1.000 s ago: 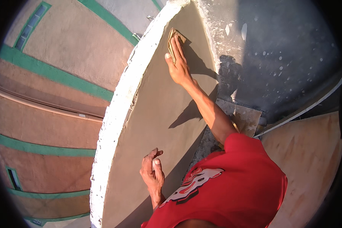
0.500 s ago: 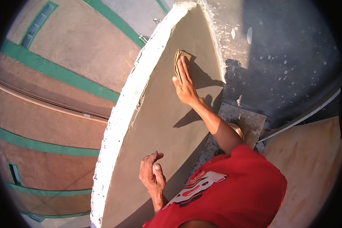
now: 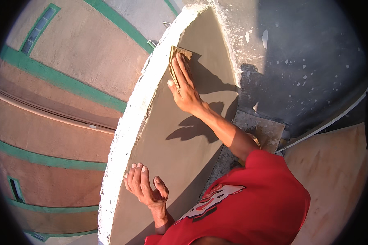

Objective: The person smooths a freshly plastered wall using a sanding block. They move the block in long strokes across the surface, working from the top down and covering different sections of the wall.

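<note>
My right hand (image 3: 185, 87) presses a folded tan sheet (image 3: 173, 61), which looks like sandpaper, against a smooth grey-brown plastered wall (image 3: 171, 126). Its fingers lie stretched over the sheet, close to the wall's rough white edge (image 3: 129, 110), and the thumb is at the sheet's lower end. Lower down, my left hand (image 3: 145, 188) holds nothing. Its fingers are spread and slightly bent, near the white edge; whether they touch the wall I cannot tell. Shadows of my arm and hand fall across the plaster.
Beyond the white edge, far below, is a tan building face (image 3: 77, 53) with green bands. A dark grey wall (image 3: 306, 61) with white spots meets the plaster on the right. A stained board (image 3: 270, 132) and a pale wooden panel (image 3: 327, 175) lie beside my red shirt.
My right hand has slid the folded sheet left across the plaster, toward the white edge. My left hand has moved left, and its curled fingers have spread.
</note>
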A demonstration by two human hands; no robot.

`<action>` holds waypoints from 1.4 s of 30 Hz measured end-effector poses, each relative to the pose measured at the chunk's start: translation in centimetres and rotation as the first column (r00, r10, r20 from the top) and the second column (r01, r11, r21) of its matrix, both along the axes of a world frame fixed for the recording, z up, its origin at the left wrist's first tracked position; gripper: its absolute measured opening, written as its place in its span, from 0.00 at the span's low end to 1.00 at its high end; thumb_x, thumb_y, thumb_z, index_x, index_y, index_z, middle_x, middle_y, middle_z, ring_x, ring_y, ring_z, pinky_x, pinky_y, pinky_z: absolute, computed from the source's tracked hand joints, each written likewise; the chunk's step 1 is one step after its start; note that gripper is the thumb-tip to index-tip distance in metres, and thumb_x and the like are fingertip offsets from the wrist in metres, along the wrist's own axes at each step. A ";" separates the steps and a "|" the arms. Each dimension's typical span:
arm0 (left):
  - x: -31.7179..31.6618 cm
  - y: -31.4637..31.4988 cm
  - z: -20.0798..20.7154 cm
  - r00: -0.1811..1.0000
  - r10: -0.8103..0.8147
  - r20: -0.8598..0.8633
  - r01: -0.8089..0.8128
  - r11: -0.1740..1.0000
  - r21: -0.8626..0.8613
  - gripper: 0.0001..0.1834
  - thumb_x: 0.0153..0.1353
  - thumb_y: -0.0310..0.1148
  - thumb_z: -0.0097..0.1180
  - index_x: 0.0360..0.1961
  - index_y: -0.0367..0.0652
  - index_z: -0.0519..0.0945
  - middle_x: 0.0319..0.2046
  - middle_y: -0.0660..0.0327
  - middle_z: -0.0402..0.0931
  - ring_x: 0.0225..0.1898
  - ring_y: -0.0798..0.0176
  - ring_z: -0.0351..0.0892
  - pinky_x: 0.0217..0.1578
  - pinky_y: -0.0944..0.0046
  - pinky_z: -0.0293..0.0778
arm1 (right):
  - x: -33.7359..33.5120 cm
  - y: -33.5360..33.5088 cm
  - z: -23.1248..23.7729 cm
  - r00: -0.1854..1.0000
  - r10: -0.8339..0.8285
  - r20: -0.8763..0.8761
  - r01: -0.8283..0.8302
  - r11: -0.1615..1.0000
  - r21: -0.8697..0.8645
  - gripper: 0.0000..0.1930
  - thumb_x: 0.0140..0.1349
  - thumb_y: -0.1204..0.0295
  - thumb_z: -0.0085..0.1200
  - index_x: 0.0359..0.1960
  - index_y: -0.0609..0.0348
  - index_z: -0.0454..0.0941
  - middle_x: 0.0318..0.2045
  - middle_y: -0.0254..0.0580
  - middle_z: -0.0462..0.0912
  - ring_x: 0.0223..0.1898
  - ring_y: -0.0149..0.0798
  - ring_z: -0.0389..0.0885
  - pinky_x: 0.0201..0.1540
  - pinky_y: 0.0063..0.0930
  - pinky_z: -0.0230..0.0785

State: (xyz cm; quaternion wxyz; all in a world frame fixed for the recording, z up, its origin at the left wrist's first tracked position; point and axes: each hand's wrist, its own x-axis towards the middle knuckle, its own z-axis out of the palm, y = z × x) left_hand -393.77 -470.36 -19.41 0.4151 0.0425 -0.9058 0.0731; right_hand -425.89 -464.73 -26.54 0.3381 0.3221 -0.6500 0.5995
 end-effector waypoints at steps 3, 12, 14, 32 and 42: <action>0.4 0.1 2.3 0.989 0.134 0.058 -0.133 0.991 -0.023 0.22 0.69 0.33 0.53 0.62 0.39 0.78 0.61 0.51 0.78 0.67 0.48 0.73 0.74 0.40 0.50 | 0.7 0.0 -4.5 0.992 0.074 -0.099 -0.064 0.992 0.109 0.36 0.72 0.66 0.50 0.76 0.71 0.52 0.77 0.67 0.49 0.78 0.66 0.46 0.79 0.58 0.39; 0.6 0.9 4.0 0.930 0.351 0.112 -0.347 0.936 -0.059 0.27 0.67 0.34 0.57 0.67 0.43 0.75 0.67 0.55 0.75 0.73 0.54 0.67 0.78 0.39 0.38 | -11.1 2.2 -1.2 0.984 -0.001 0.178 0.020 0.994 -0.106 0.33 0.78 0.59 0.42 0.77 0.68 0.52 0.78 0.62 0.49 0.79 0.60 0.45 0.80 0.49 0.41; 0.0 0.7 4.4 0.914 0.388 0.123 -0.380 0.921 -0.084 0.27 0.69 0.35 0.56 0.68 0.42 0.74 0.67 0.55 0.74 0.73 0.54 0.67 0.78 0.40 0.38 | -5.6 0.1 -5.0 1.000 0.006 -0.030 -0.007 1.000 -0.021 0.34 0.76 0.63 0.44 0.77 0.70 0.51 0.77 0.65 0.49 0.79 0.64 0.44 0.79 0.57 0.39; -3.2 0.9 4.2 0.933 0.330 0.145 -0.327 0.944 -0.049 0.24 0.72 0.38 0.51 0.66 0.43 0.76 0.66 0.56 0.76 0.71 0.53 0.70 0.77 0.35 0.36 | -26.8 6.9 -0.6 0.953 -0.046 0.300 0.107 0.976 -0.191 0.35 0.78 0.53 0.40 0.77 0.66 0.54 0.78 0.59 0.50 0.80 0.56 0.46 0.80 0.46 0.40; -4.2 0.5 4.1 0.963 0.241 0.122 -0.233 0.969 -0.079 0.21 0.75 0.39 0.46 0.62 0.43 0.79 0.60 0.54 0.81 0.67 0.47 0.75 0.76 0.31 0.35 | -25.9 5.6 0.0 0.959 -0.111 0.262 0.138 0.987 -0.088 0.33 0.78 0.55 0.39 0.76 0.64 0.56 0.78 0.58 0.53 0.79 0.55 0.49 0.79 0.44 0.45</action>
